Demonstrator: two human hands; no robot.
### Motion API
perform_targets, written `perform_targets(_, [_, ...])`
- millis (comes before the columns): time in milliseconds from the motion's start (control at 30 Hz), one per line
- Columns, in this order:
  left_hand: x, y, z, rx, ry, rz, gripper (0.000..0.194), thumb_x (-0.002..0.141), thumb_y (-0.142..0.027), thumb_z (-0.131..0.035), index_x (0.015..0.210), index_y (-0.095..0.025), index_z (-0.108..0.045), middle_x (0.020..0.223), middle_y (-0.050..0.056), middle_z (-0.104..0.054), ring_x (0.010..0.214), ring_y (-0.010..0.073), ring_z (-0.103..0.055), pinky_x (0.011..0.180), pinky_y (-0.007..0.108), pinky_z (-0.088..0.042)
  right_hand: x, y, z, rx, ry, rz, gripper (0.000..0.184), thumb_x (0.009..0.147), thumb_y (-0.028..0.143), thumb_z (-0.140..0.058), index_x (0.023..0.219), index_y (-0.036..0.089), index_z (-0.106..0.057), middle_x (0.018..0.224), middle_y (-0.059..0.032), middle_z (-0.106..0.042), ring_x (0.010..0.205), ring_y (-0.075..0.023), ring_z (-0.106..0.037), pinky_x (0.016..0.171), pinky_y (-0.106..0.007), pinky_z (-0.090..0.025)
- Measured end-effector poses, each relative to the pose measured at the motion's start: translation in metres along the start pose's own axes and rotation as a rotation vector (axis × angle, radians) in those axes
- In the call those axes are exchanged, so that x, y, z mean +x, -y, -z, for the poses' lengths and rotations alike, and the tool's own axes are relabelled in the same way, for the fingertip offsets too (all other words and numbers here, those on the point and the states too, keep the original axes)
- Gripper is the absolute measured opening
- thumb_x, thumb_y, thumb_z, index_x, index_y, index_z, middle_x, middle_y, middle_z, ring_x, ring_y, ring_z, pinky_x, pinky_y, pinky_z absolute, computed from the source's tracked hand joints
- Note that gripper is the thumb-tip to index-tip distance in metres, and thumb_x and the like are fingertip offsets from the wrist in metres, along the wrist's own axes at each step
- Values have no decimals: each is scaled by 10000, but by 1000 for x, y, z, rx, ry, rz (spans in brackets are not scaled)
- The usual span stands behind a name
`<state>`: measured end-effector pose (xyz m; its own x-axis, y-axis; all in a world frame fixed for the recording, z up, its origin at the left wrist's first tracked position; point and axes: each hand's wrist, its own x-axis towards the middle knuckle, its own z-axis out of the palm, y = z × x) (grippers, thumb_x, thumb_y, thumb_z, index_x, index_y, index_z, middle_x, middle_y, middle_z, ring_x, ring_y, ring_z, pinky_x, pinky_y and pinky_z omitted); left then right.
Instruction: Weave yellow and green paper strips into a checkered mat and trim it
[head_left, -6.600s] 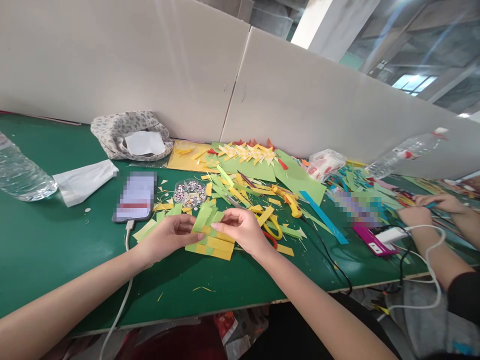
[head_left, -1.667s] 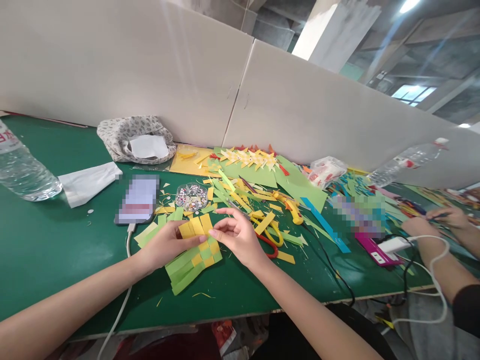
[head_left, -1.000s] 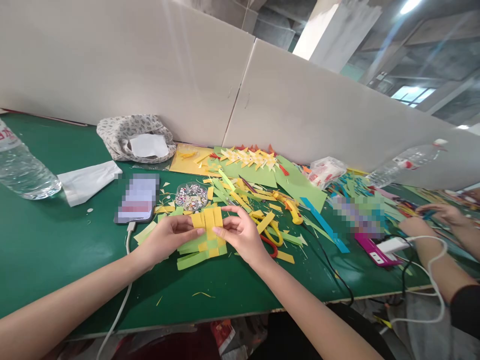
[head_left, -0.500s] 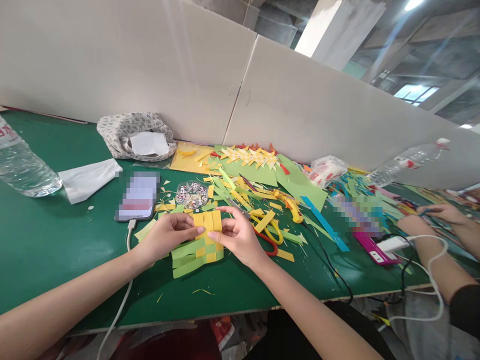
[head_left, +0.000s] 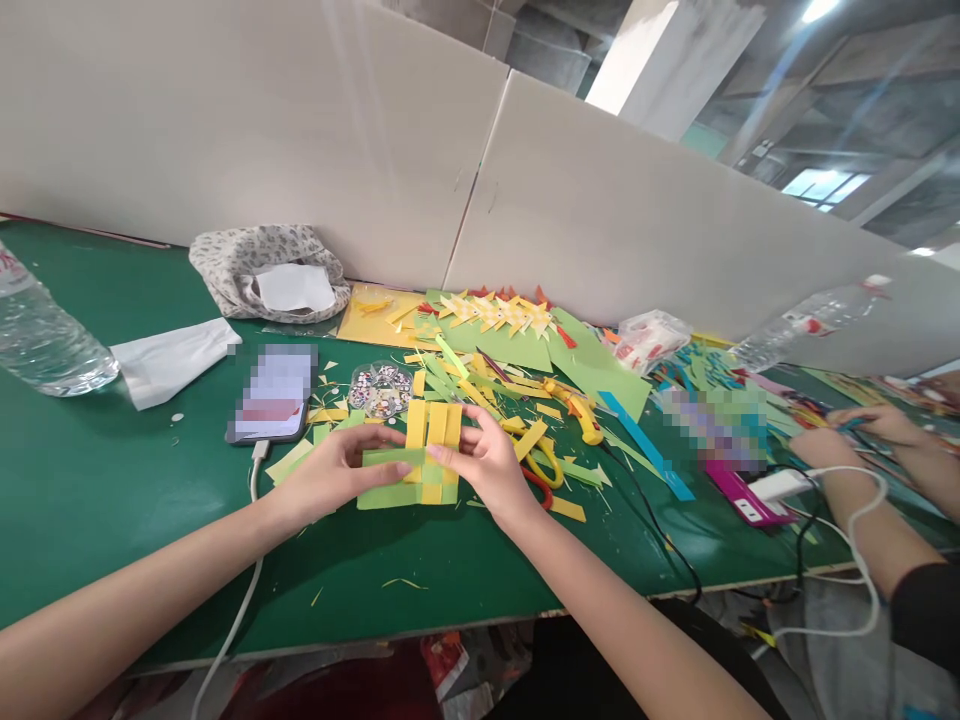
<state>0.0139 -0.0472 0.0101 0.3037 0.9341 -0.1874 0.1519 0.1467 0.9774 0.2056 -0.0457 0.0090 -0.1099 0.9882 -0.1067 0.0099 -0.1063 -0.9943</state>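
Observation:
A piece of woven paper strips (head_left: 431, 490), yellow crossing green, is held between both hands above the green table. My left hand (head_left: 341, 465) pinches its green strips on the left side, thumb on top. At the right edge, my right hand (head_left: 486, 462) grips the yellow strips with its thumb in front and fingers behind. The yellow strips stand up away from me and the green ones point left. Just past my right hand lie scissors (head_left: 553, 468) with red and yellow handles, partly hidden by it.
Paper scraps and a clear case of googly eyes (head_left: 381, 388) lie beyond my hands. A plugged-in phone (head_left: 274, 392) is on the left, a yellow glue gun (head_left: 577, 410) on the right. Water bottles (head_left: 52, 330) stand at left and lean at right. A co-worker's hands (head_left: 862, 430) work at far right.
The woven paper has turned and shifted slightly right and up. Its green strips, earlier slanting down-left, now lie level and are pinched by my left hand. My right hand keeps its hold.

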Motion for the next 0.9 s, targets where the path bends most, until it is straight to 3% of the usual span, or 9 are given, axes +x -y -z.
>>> perform_targets(100, [3,6,1,-23,-1,-41,319,639,-386,-697,893,-208,-625,856,22,-645,740,176,-604,611,244,-462,0,2,0,51,11,-23,628,552,251,-778,1080,228,-437,912,-46,-679,844,-223,-649,740,-350,-515])
perform_targets(200, [4,10,3,-66,-10,-47,294,664,-375,-684,890,-208,-597,743,-9,-620,632,132,-568,541,210,-420,-3,5,2,72,111,-82,657,537,235,-784,1098,240,-443,866,-7,-656,804,-196,-641,704,-315,-513])
perform_targets(400, [0,4,3,-94,-38,-38,357,679,-375,-674,989,-220,-591,755,10,-635,711,159,-587,568,217,-427,-4,8,7,-36,208,-148,636,543,241,-781,1107,237,-487,879,-3,-635,798,-175,-622,700,-295,-499])
perform_targets(567, [3,3,6,-303,-208,-48,256,725,-330,-574,945,-207,-618,981,60,-627,917,218,-581,678,272,-493,-2,7,6,-1,36,-89,467,544,266,-776,955,199,-564,926,-16,-639,829,-179,-613,731,-298,-488])
perform_targets(700, [7,5,10,-445,-286,-80,99,706,-256,-565,722,-166,-601,859,44,-605,840,190,-599,725,282,-504,1,8,10,133,-53,-68,431,550,274,-774,908,194,-548,826,-3,-639,750,-157,-612,678,-284,-484])
perform_targets(900, [2,-3,6,-504,-188,-74,415,740,-309,-574,1134,-195,-509,1193,104,-569,1013,257,-590,812,383,-493,3,8,11,306,-89,-43,389,561,238,-773,867,209,-535,846,7,-617,757,-136,-606,619,-238,-488])
